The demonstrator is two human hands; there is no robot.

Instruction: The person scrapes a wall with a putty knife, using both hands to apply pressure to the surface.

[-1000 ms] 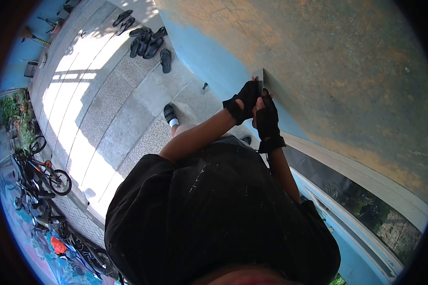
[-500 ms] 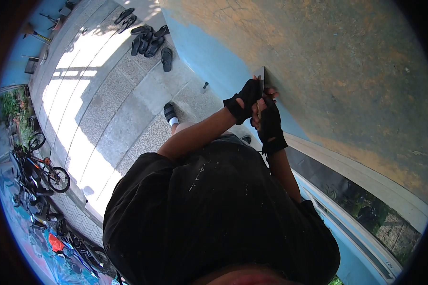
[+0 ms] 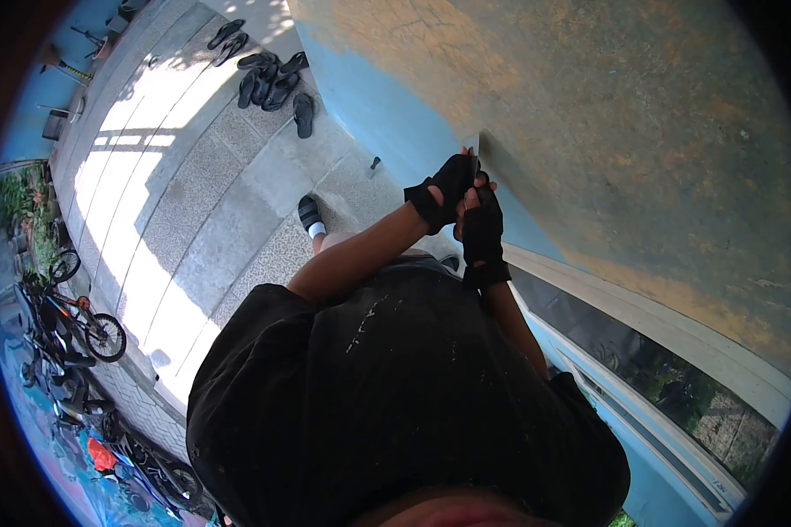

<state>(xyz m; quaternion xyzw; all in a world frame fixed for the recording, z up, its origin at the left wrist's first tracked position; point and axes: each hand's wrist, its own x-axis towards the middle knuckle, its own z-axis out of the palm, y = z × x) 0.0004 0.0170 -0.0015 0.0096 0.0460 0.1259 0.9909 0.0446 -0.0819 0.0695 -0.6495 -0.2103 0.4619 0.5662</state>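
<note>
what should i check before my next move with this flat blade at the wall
1. Left hand on the flat blade: ok, its fingers are at the blade.
2. Right hand gripping too: cannot tell; its fingers are close below the blade.
3. Blade touching the wall: cannot tell from this angle.
4. Fingertips covered: not ok, the gloves leave them bare beside the metal.
5. Loose sandals off the footing: ok, they lie apart from the sandalled foot.
</note>
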